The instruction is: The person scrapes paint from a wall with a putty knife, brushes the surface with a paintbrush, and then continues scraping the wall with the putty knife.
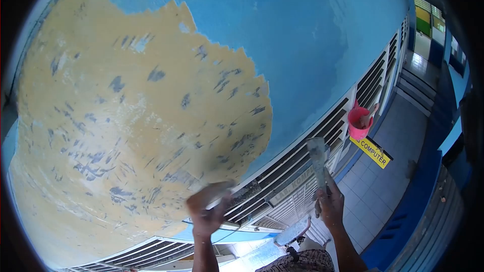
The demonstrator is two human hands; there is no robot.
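My left hand (205,216) is closed around a flat tool (214,191), held close to the wall. Motion smears both, so the tool's exact kind cannot be made out. Farther right, my right hand (330,205) grips the handle of a scraper (316,153), its broad grey blade pointing up and away from the wall. In front of me the wall (136,121) is beige with scattered grey scrape-like patches. A jagged edge divides this area from blue paint (272,25).
A pink bucket (358,131) with a handled tool in it hangs beside the louvred vents (333,136). Below it is a yellow sign (370,152) reading COMPUTER. The tiled corridor floor (375,181) lies far below, with steps (416,88) beyond.
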